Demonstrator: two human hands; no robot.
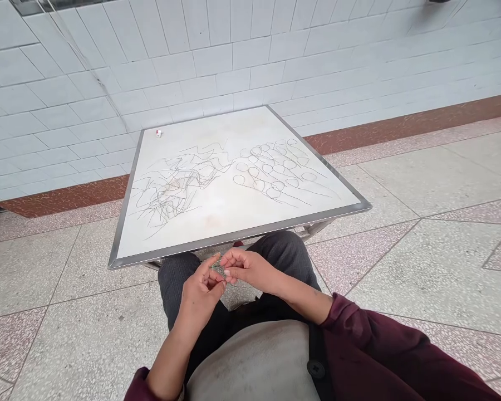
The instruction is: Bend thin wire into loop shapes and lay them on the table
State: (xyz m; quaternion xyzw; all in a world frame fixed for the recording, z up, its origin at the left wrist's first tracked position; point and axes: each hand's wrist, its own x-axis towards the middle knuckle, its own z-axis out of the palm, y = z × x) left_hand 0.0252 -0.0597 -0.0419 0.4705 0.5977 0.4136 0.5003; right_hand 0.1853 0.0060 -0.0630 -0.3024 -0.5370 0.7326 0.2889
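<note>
Over my lap, just off the near edge of the table, my left hand (200,293) and my right hand (251,270) meet with fingertips close together. Between them runs a thin wire (216,263), faint against the floor, bent round near the left fingers. My right thumb and forefinger pinch it, and the fingers of my left hand curl about its other side. Its exact shape is hard to make out. On the table's left half lies a tangled spread of thin wavy wires (173,186). To the right, several looped wires (275,167) with straight tails lie in rows.
The white table (217,220) has a grey metal rim and stands against a tiled wall (209,55). A small white and red object (159,133) sits at its far left corner. My knees (281,253) reach under the near edge.
</note>
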